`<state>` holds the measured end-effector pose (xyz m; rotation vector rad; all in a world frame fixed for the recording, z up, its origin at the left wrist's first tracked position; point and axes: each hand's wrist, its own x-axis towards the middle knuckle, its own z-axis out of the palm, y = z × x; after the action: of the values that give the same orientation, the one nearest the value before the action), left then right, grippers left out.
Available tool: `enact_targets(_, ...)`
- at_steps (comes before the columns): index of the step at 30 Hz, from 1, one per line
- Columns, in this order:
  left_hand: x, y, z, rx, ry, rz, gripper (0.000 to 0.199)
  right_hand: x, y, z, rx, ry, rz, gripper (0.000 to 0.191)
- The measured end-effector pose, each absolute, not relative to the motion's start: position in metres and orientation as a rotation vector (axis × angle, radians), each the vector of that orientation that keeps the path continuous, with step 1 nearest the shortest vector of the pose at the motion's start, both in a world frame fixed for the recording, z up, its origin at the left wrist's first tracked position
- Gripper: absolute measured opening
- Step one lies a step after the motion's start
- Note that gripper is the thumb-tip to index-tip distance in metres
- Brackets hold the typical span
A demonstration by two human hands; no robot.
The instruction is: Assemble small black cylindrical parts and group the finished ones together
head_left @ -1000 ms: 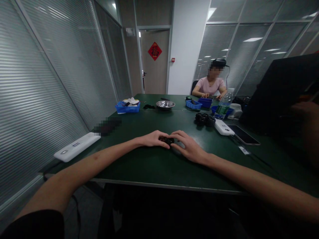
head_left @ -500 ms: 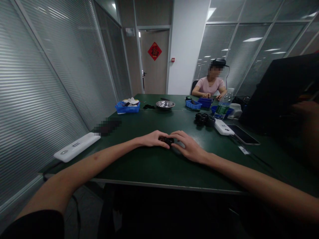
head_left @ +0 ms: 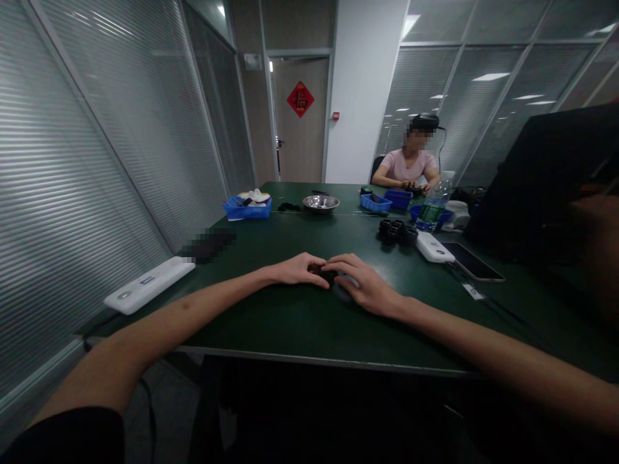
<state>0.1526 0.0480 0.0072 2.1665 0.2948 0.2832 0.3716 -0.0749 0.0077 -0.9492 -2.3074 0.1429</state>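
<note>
A small black object (head_left: 329, 276) lies on the green table (head_left: 290, 322), partly hidden by my fingers. My left hand (head_left: 297, 269) has its thumb and fingers around the object's left side. From the right, my right hand (head_left: 360, 283) reaches over it, fingertips on its top and right edge and the thumb beside it. A cluster of black round parts (head_left: 396, 232) sits farther back to the right.
Behind are a metal bowl (head_left: 321, 204), a blue basket (head_left: 247, 206) and a smaller blue basket (head_left: 376, 203). At right stand a bottle (head_left: 432, 209), a white power bank (head_left: 435, 247) and a phone (head_left: 474, 261). A person (head_left: 409, 166) sits across the table.
My right hand's fingers have shifted slightly left over the black object. My left hand is nearly unmoved. The person across now has a dark item at their hands.
</note>
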Motion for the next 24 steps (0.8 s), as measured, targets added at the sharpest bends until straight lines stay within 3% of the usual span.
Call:
enact_targets(8,0.1518,0.0499,0.0049,2.126,0.245,0.282,0.048,0.3724,-0.0743,0.0047,-1.015,-2.269,0.17,0.04)
enact_targets(24,0.1518,0.0495,0.0054,2.142,0.269,0.274,0.043,0.3737,-0.0729,0.0036,-0.996,-2.26,0.184,0.036)
